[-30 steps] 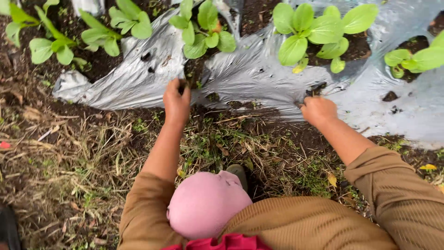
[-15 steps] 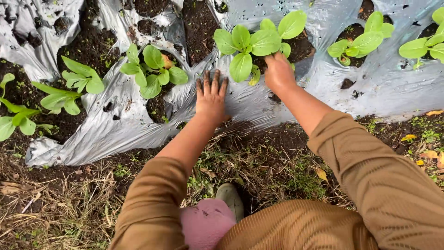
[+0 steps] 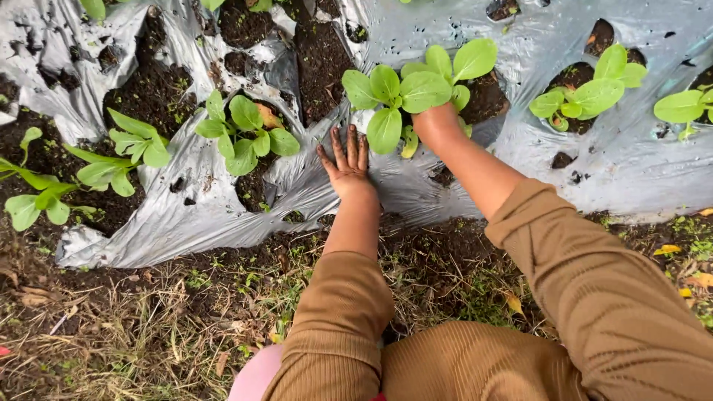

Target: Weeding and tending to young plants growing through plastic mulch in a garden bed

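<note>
My left hand [image 3: 346,164] lies flat, fingers spread, on the silvery plastic mulch sheet [image 3: 223,215] covering a soil bed. My right hand [image 3: 435,123] reaches under the leaves of a green leafy seedling [image 3: 412,89] growing through a hole in the sheet; its fingers are hidden by the leaves, so what they hold is unclear. Both arms wear brown ribbed sleeves.
More leafy seedlings stand in holes at the left [image 3: 245,134], far left [image 3: 122,152] and right [image 3: 590,89]. Dark soil [image 3: 319,52] shows through torn openings. Grass, dry straw and dirt [image 3: 148,319] border the sheet's near edge. A pink rounded thing [image 3: 252,379] is at my lap.
My right hand has pushed further under the seedling's leaves. My left hand shifted slightly right on the plastic, staying flat. The view moved a little.
</note>
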